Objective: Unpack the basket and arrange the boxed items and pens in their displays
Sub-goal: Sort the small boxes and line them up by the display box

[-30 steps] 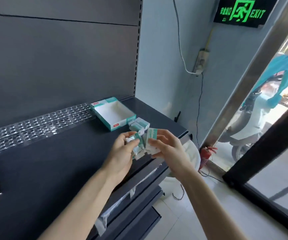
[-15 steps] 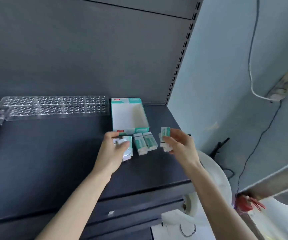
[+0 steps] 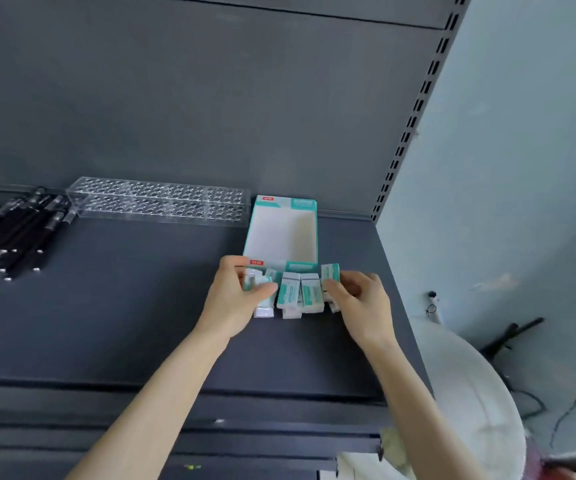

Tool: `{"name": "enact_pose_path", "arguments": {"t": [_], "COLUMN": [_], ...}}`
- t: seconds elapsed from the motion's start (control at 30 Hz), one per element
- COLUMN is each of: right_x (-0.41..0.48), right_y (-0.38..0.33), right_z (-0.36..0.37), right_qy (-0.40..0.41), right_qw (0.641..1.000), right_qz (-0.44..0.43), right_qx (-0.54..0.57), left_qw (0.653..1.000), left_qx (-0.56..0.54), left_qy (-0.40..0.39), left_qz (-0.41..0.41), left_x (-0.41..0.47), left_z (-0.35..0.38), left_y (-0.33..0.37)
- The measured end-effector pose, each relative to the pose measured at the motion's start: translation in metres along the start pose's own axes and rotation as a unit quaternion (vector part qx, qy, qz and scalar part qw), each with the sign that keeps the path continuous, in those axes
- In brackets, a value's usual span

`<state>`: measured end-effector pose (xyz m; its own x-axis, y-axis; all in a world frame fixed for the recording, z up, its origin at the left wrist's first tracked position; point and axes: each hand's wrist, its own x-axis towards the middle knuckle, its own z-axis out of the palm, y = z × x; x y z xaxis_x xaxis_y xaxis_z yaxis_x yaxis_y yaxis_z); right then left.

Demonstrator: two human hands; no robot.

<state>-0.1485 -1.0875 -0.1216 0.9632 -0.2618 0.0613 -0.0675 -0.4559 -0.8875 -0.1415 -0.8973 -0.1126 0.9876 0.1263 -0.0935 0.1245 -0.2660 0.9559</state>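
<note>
black pens [image 3: 5,233] lie loose on the dark shelf [image 3: 106,323] at 9 o'clock of the clear pen rack [image 3: 158,202], which stands at 9 o'clock of the open teal-and-white display carton [image 3: 281,233]. at the carton's 6 o'clock the left hand [image 3: 234,303] grips a few small boxes [image 3: 263,310], two flat boxes [image 3: 291,294] lie between the hands, and the right hand [image 3: 362,303] pinches one upright box [image 3: 330,273] at 5 o'clock.

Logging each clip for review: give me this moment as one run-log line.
left hand: grips small boxes | right hand: pinches one small box | display carton: empty | pens: loose beside acrylic holder
</note>
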Motion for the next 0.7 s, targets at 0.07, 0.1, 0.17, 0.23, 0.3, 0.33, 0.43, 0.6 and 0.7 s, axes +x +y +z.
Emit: {"name": "enact_pose_path", "arguments": {"t": [0.07, 0.1, 0.17, 0.23, 0.3, 0.33, 0.43, 0.6, 0.7], "right_x": [-0.004, -0.006, -0.007, -0.007, -0.007, -0.007, -0.007, -0.008, -0.007], "right_y": [0.003, 0.004, 0.005, 0.005, 0.005, 0.005, 0.004, 0.004, 0.003], "right_z": [0.002, 0.003, 0.003, 0.003, 0.003, 0.004, 0.003, 0.003, 0.003], "right_qy": [0.027, 0.036, 0.050, 0.057, 0.058, 0.058, 0.060, 0.062, 0.062], "right_qw": [0.999, 0.999, 0.998, 0.998, 0.998, 0.998, 0.997, 0.997, 0.997], "right_qz": [-0.020, -0.027, -0.027, -0.018, -0.016, -0.018, -0.022, -0.025, -0.032], "right_qx": [-0.006, -0.004, 0.014, 0.021, 0.025, 0.030, 0.042, 0.030, 0.036], "left_qw": [0.999, 0.997, 0.996, 0.994, 0.993, 0.994, 0.996, 0.980, 0.962], "left_qx": [-0.027, -0.037, -0.063, -0.091, -0.092, -0.077, -0.003, 0.158, 0.234], "left_qy": [0.043, 0.058, 0.068, 0.065, 0.070, 0.076, 0.079, 0.083, 0.076], "left_qz": [-0.013, -0.017, -0.016, -0.010, 0.003, 0.011, 0.046, 0.091, 0.115], "left_x": [0.000, 0.000, 0.000, 0.000, 0.002, 0.003, 0.007, 0.003, 0.000], "left_z": [-0.002, -0.002, -0.002, -0.001, 0.001, 0.002, 0.005, 0.008, 0.010], "left_y": [-0.004, -0.006, -0.008, -0.008, -0.004, -0.001, 0.003, 0.005, 0.006]}}
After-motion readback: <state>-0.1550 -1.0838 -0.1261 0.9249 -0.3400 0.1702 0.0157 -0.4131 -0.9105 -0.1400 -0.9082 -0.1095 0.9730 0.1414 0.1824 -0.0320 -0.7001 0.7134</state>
